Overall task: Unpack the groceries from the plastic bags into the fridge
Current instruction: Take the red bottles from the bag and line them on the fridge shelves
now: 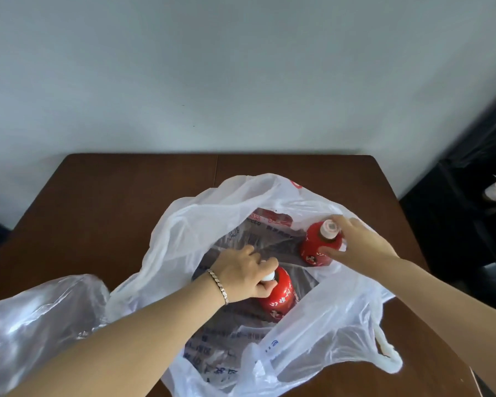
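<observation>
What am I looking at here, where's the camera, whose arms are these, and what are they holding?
There is no machine here: these are a person's two bare arms, seen by one wide-angle camera worn on their head, looking forward and down. A brown wooden table holds an open white plastic bag, with a crumpled clear plastic bag beside it on the left. Two red bottles with white caps stand inside the white bag. The left hand, with a bracelet on its wrist, grips the top of the nearer red bottle. The right hand grips the farther red bottle around its top.
</observation>
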### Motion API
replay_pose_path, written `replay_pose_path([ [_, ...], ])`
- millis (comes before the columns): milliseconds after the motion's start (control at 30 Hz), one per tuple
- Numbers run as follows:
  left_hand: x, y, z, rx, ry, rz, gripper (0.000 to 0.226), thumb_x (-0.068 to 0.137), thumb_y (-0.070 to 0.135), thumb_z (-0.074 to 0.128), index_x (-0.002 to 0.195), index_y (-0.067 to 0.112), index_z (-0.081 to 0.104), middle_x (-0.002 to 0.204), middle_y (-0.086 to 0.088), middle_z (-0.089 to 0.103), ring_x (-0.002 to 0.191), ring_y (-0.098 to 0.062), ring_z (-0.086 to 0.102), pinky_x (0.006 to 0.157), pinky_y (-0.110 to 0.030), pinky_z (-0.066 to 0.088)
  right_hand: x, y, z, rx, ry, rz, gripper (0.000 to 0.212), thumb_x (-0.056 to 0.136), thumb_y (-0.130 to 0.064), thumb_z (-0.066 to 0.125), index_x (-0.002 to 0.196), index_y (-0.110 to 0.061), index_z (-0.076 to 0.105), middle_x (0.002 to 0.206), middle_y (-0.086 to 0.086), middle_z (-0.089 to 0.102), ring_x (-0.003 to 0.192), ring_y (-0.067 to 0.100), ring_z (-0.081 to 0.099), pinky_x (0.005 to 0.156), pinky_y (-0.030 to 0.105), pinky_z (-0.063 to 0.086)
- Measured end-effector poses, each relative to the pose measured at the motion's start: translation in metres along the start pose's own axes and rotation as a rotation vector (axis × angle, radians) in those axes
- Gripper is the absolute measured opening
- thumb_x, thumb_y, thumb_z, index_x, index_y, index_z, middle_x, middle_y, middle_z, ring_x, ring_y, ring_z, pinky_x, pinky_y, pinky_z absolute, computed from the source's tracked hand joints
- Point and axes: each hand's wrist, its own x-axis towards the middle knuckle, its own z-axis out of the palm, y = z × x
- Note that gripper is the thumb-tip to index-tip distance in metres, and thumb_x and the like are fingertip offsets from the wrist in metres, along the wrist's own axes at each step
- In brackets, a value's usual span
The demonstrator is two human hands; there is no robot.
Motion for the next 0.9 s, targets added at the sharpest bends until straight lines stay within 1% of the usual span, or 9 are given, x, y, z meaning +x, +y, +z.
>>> replay_pose_path([
  [167,0.004,0.002,0.0,0.009,-0.045,-0.027,0.034,0.076,0.049,0.036,0.093,0.021,0.041,0.049,0.005,0.061,0.049,-0.015,0.059,0.035,-0.016,0.04,0.008,-0.031,-0.002,-0.033,-0.01,0.043,0.041,0.09,-0.041,0.057,0.125,-0.023,0.049,0.125,0.002,0.058,0.108,0.021,0.059,0.087,0.028,0.05],
  [267,0.003,0.009,0.001,0.035,-0.065,0.005,0.038,0.076,0.052,0.045,0.096,0.021,0.047,0.054,0.005,0.065,0.048,-0.015,0.06,0.035,-0.018,0.042,-0.006,-0.046,0.01,-0.093,-0.065,-0.038,0.039,0.089,-0.036,0.057,0.126,-0.024,0.049,0.126,-0.001,0.057,0.105,0.02,0.06,0.082,0.026,0.049],
  [333,0.004,0.015,-0.002,0.047,-0.11,0.007,0.042,0.078,0.052,0.053,0.099,0.016,0.061,0.063,-0.001,0.069,0.057,-0.019,0.065,0.043,-0.023,0.048,-0.017,-0.05,0.015,-0.089,-0.073,-0.071,0.041,0.089,-0.037,0.058,0.126,-0.025,0.047,0.128,-0.002,0.056,0.104,0.02,0.06,0.082,0.025,0.049],
  [400,0.005,0.023,-0.009,0.049,-0.163,-0.052,0.045,0.084,0.052,0.05,0.102,0.014,0.067,0.072,-0.006,0.071,0.068,-0.025,0.068,0.05,-0.028,0.052,-0.026,-0.051,0.012,-0.026,-0.044,-0.039,0.04,0.089,-0.038,0.057,0.125,-0.024,0.046,0.126,-0.002,0.057,0.104,0.02,0.06,0.083,0.025,0.049],
  [500,0.004,0.032,-0.023,0.07,-0.363,-0.24,0.054,0.093,0.055,0.039,0.129,0.015,0.046,0.113,-0.008,0.066,0.105,-0.029,0.062,0.079,-0.032,0.051,-0.046,-0.058,0.007,0.07,0.016,-0.034,0.036,0.088,-0.042,0.056,0.117,-0.022,0.049,0.118,-0.003,0.061,0.098,0.018,0.062,0.082,0.026,0.052],
  [533,0.003,0.034,-0.026,0.058,-0.437,-0.309,0.056,0.094,0.055,0.036,0.133,0.015,0.04,0.119,-0.007,0.063,0.109,-0.029,0.059,0.083,-0.031,0.049,-0.054,-0.062,0.004,0.107,0.031,-0.03,0.034,0.088,-0.044,0.056,0.114,-0.023,0.05,0.115,-0.004,0.062,0.095,0.017,0.063,0.081,0.027,0.054],
  [633,0.007,0.039,-0.042,0.086,-0.523,-0.385,0.057,0.094,0.055,0.035,0.13,0.011,0.04,0.116,-0.01,0.064,0.105,-0.028,0.061,0.08,-0.032,0.049,-0.085,-0.069,-0.013,0.18,0.108,0.003,0.032,0.087,-0.046,0.057,0.111,-0.026,0.052,0.108,-0.008,0.064,0.09,0.012,0.062,0.077,0.024,0.053],
  [833,0.01,0.04,-0.11,0.087,-0.364,-0.362,0.063,0.093,0.056,0.037,0.139,0.014,0.03,0.116,-0.005,0.064,0.105,-0.024,0.063,0.083,-0.03,0.048,-0.145,-0.094,-0.053,0.217,0.276,0.137,0.029,0.085,-0.05,0.055,0.099,-0.024,0.056,0.09,-0.008,0.065,0.081,0.016,0.064,0.076,0.034,0.056],
  [900,0.014,0.045,-0.138,0.135,-0.295,-0.307,0.053,0.093,0.051,0.04,0.13,0.014,0.038,0.112,-0.008,0.065,0.101,-0.026,0.064,0.077,-0.029,0.048,-0.168,-0.102,-0.064,0.195,0.353,0.193,0.031,0.085,-0.051,0.054,0.1,-0.024,0.056,0.089,-0.007,0.065,0.08,0.015,0.063,0.075,0.032,0.056],
])
